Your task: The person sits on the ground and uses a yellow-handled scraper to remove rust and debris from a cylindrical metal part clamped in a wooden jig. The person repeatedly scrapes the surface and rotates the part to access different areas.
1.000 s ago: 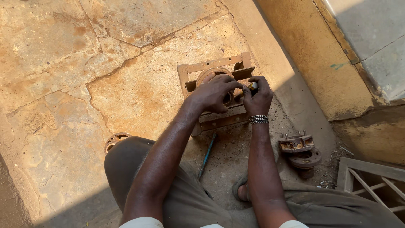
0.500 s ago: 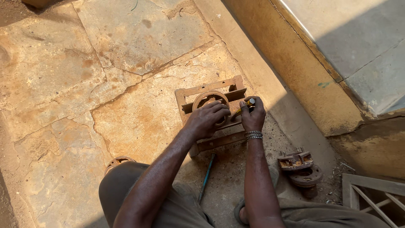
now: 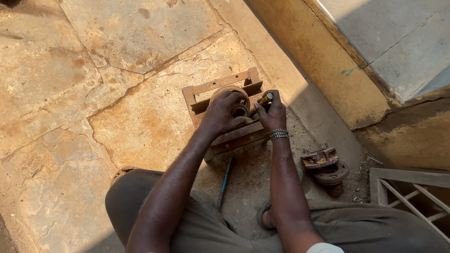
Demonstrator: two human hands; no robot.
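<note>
Head view: left hand (image 3: 224,112) clasps round rusty hub (image 3: 234,100), mostly hidden; right hand (image 3: 273,112) pinches yellow-tipped tool (image 3: 265,99), tip obscured; rusted angular frame (image 3: 220,89), cracked stone floor (image 3: 117,70).

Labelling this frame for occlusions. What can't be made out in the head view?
- Round rusty part in the metal frame: mostly covered by the left hand.
- Yellow-handled tool: its tip is hidden behind the right hand.
- Blue rod: its lower end runs behind the knee.
- Rusty flanged pieces: in shadow, detail unclear.
- Grille: cut off by the right and bottom edges.
</note>
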